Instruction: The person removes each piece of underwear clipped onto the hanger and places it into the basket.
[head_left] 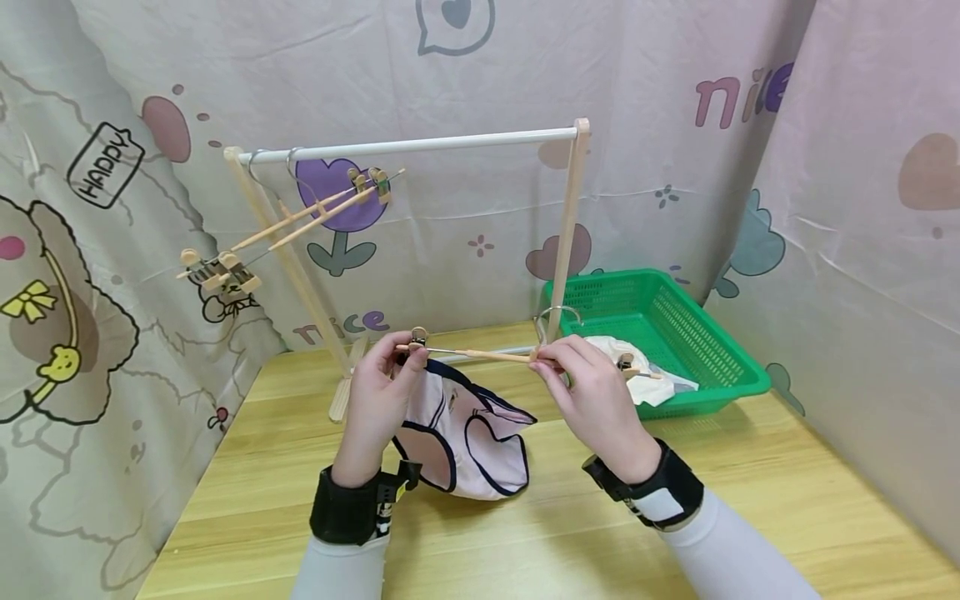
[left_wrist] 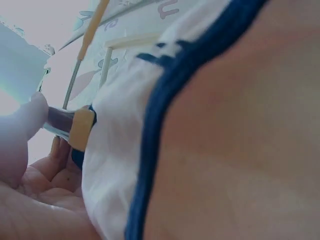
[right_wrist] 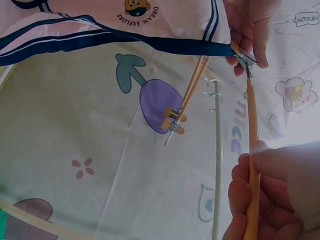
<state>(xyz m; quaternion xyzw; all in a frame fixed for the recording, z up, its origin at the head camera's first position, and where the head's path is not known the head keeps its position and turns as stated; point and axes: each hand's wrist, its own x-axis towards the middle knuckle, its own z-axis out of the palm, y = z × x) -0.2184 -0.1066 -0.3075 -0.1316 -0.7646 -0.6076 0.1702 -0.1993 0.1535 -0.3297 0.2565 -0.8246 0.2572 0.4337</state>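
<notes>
My right hand (head_left: 592,392) grips the wooden bar of a clip hanger (head_left: 487,355) near its middle, by the metal hook (head_left: 557,315). With thumb and fingers, my left hand (head_left: 378,392) pinches the clip (head_left: 418,337) at the bar's left end. From this clip hangs a pair of pale pink underpants (head_left: 480,450) with navy trim, caught by one corner of the waistband (right_wrist: 190,47). The underpants' other side droops loose below the bar. A bear print (right_wrist: 137,7) shows on the cloth. The hanger's second clip (head_left: 625,362) sticks out beyond my right hand.
A rack with a white rail (head_left: 420,145) stands behind my hands. Two clip hangers (head_left: 300,218) hang at its left end. At the right, a green basket (head_left: 720,367) holds white cloth (head_left: 652,385). Printed curtains (head_left: 465,92) back the wooden table (head_left: 255,500).
</notes>
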